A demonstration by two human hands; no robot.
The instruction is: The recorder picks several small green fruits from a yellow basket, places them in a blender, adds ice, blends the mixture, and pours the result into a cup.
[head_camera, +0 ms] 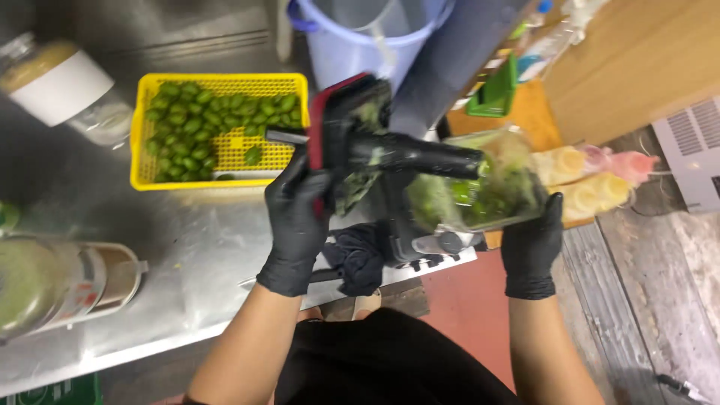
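Blender jar (480, 191), clear-walled and filled with green fruit pulp, lies tilted on its side above the edge of the stainless steel counter (187, 255). Left hand (296, 225), in a black glove, is closed around the red-and-black lid (341, 131) at the jar's mouth, fingers wrapped over its rim. Right hand (532, 244), also gloved in black, cups the underside of the jar near its base, fingers curled up against the clear wall. A black handle (420, 154) runs along the top of the jar between both hands. A black cloth (360, 259) lies on the counter just below the jar. A yellow plastic basket (217, 131) holding small green limes stands on the counter, to the left of the lid. A pale blue bucket (360, 37) stands behind the jar
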